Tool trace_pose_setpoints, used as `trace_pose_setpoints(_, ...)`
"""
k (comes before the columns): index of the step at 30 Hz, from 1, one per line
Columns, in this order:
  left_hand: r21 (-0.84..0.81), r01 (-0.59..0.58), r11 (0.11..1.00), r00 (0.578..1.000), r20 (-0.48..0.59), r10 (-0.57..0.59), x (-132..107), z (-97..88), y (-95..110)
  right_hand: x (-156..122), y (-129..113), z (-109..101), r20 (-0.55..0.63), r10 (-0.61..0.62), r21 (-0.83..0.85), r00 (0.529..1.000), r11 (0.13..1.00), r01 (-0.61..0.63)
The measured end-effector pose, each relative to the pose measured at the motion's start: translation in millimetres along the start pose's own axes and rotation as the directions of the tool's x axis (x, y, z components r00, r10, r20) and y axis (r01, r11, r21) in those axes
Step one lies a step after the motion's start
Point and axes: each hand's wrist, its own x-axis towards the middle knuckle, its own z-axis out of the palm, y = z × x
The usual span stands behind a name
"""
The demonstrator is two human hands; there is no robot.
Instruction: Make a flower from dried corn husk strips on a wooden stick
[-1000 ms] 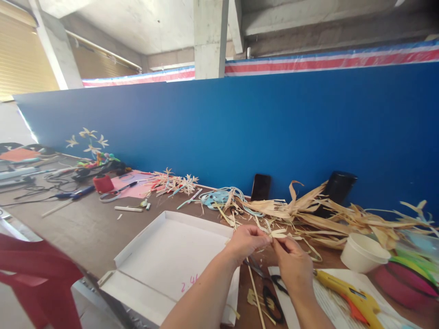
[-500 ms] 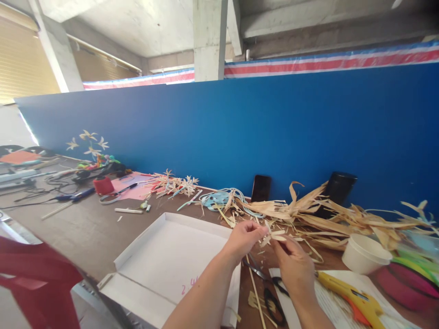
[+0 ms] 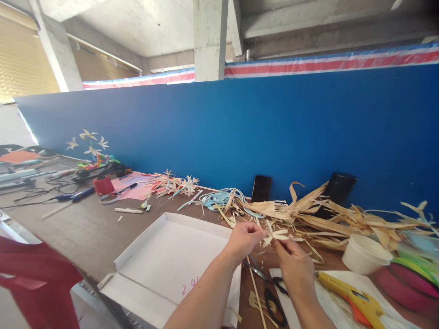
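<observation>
Both my hands meet over the brown table, just right of a shallow white cardboard box (image 3: 171, 256). My left hand (image 3: 244, 238) pinches one side of a small pale husk flower (image 3: 275, 235), and my right hand (image 3: 297, 262) pinches its other side from below. The flower's thin dry petals fan out between my fingertips. A heap of dried corn husks (image 3: 329, 217) lies right behind my hands. Black-handled scissors (image 3: 270, 294) lie on the table under my wrists.
A yellow glue gun (image 3: 353, 297) rests on white paper at the right, next to a white cup (image 3: 366, 253). Two dark phones (image 3: 261, 188) lean on the blue partition (image 3: 240, 132). Finished husk flowers (image 3: 174, 183), blue ribbon (image 3: 219, 198), a red spool (image 3: 103, 185) and cables lie farther left.
My hands have barely shifted; the husk flower has turned a little between my fingers and its petals show more spread. The view has dipped slightly.
</observation>
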Motion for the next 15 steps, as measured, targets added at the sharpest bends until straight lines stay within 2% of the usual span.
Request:
trace_pose_setpoints(9,0.013,-0.024,1.0,1.0,0.008,0.024,0.4,-0.8,-3.0,1.0,12.5,3.1,0.061,0.097,0.08,0.993,0.992,-0.101)
trace_pose_setpoints(15,0.051,-0.07,0.996,0.995,-0.061,0.073,0.4,-4.1,-0.6,1.9,4.5,2.1,0.061,-0.051,0.069,0.997,0.997,0.047)
